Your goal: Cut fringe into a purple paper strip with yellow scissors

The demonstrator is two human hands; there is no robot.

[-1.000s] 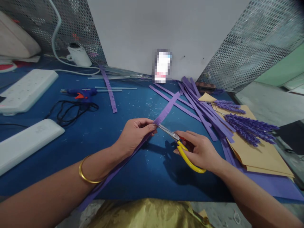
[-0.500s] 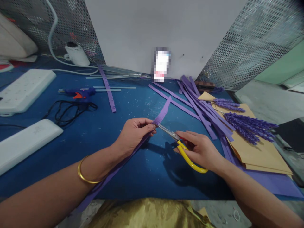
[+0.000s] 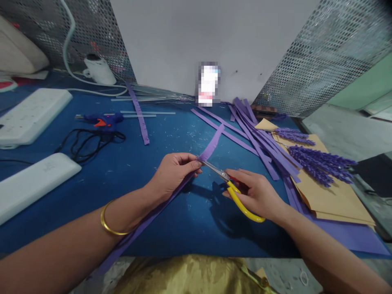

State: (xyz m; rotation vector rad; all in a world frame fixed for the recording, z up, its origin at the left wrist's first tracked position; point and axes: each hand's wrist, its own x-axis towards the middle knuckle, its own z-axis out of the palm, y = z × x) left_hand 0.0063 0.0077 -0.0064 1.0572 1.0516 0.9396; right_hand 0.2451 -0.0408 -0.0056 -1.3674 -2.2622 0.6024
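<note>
Between thumb and fingers, my left hand pinches a long purple paper strip. One end of the strip sticks up past the fingertips, and the rest trails down under my left forearm toward the table's front edge. My right hand is closed around the yellow handles of a pair of scissors. The scissor blades meet the strip's edge right beside my left thumb; their tips are hidden by the strip and fingers. More purple paper strips lie in a pile beyond my right hand.
Lavender-like purple flower stems rest on brown paper at the right. On the left are a blue glue gun with its black cord, a white power strip and a white case. A blurred phone leans at the back.
The scissors and my right hand have shifted slightly left. The strip's raised end leans a little farther right. My left hand keeps its pinch in nearly the same place.
</note>
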